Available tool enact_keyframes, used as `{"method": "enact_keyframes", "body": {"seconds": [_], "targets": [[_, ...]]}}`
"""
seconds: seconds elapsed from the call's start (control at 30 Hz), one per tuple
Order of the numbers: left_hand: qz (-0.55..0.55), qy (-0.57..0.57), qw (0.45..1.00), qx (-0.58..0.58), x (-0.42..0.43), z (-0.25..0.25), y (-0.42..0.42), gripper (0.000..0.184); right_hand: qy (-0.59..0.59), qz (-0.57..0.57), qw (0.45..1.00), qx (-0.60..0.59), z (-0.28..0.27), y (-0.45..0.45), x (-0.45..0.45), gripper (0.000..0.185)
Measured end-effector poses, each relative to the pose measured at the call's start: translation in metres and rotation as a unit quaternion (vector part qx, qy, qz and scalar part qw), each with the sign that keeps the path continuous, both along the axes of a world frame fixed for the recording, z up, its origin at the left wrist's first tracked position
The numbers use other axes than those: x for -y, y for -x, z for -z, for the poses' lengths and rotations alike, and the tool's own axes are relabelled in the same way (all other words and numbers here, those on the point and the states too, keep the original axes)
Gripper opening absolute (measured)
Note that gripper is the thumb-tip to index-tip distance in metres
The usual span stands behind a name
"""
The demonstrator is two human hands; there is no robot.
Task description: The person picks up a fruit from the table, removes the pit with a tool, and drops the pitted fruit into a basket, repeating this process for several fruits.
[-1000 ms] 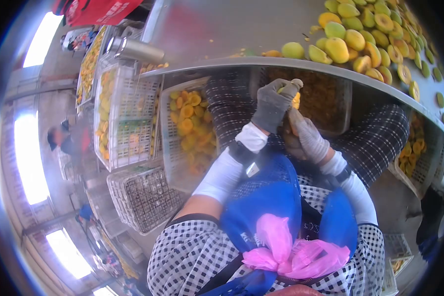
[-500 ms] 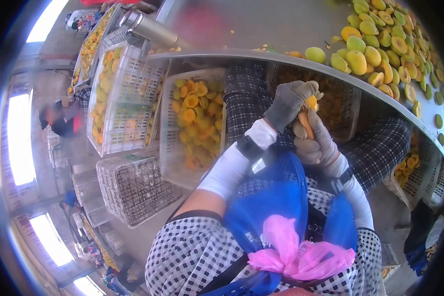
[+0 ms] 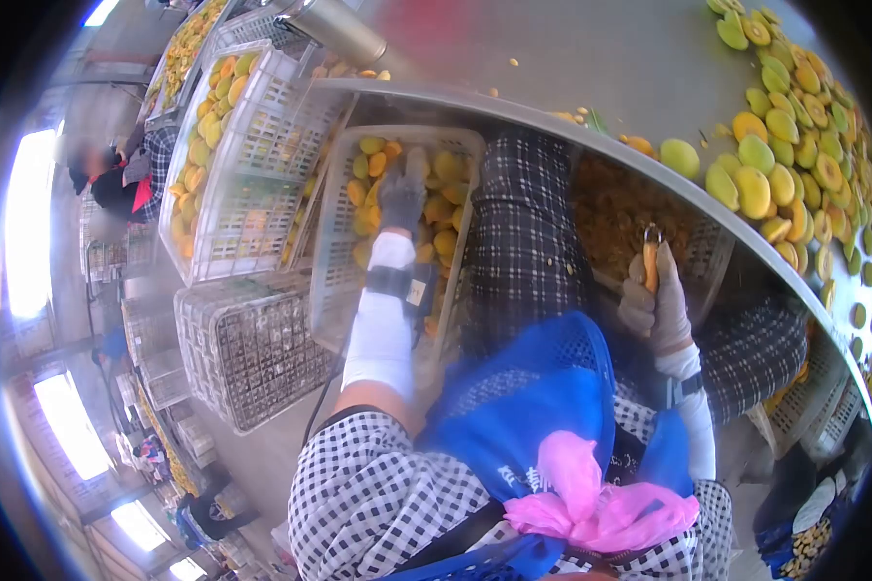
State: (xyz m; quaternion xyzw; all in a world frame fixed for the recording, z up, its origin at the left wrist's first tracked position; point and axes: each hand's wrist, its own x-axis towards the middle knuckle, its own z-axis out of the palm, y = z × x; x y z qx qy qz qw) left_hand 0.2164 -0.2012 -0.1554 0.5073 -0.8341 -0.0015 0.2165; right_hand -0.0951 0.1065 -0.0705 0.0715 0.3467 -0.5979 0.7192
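Note:
My left hand (image 3: 403,194), in a grey glove, reaches into a white plastic crate (image 3: 322,290) of yellow-orange fruit halves (image 3: 446,208), which look like peaches or apricots. Its fingers stretch forward over the fruit, slightly blurred, and I see nothing held in them. In my gloved right hand (image 3: 657,308) is a small pitting tool (image 3: 650,263) with a wooden handle and a metal loop at its tip, pointing up. That hand is above my right thigh, in front of a crate of brownish scraps (image 3: 630,198) below the table edge.
A metal table (image 3: 552,58) with a raised rim carries a heap of fruit (image 3: 794,145) at the right. A steel flask (image 3: 339,29) stands at the far left of it. Stacked fruit crates (image 3: 252,165) and an upturned crate (image 3: 262,349) are on my left. A person (image 3: 116,179) is farther off.
My left hand has left the right hand and moved left into the fruit crate. The piece of fruit at the tool is gone from there. My right hand has lowered slightly, still gripping the tool.

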Motion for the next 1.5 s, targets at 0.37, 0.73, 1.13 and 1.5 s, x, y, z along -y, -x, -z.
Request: {"method": "enact_keyframes", "body": {"seconds": [0.37, 0.73, 1.13, 1.5], "targets": [[-0.235, -0.100, 0.965, 0.061, 0.112, 0.029, -0.039, 0.072, -0.249, -0.014, 0.963, -0.104, 0.047, 0.000, 0.007, 0.052], [-0.269, -0.153, 0.941, -0.134, 0.093, 0.026, -0.026, 0.051, -0.109, -0.091, 0.870, -0.473, 0.060, -0.016, 0.017, 0.045], [-0.281, -0.128, 0.950, 0.045, 0.106, -0.014, -0.033, 0.039, -0.223, -0.034, 0.910, -0.348, 0.079, -0.004, -0.001, 0.030], [-0.187, -0.280, 0.905, 0.259, 0.157, 0.008, -0.043, 0.046, -0.304, 0.010, 0.926, -0.223, 0.067, 0.002, 0.013, 0.033]]}}
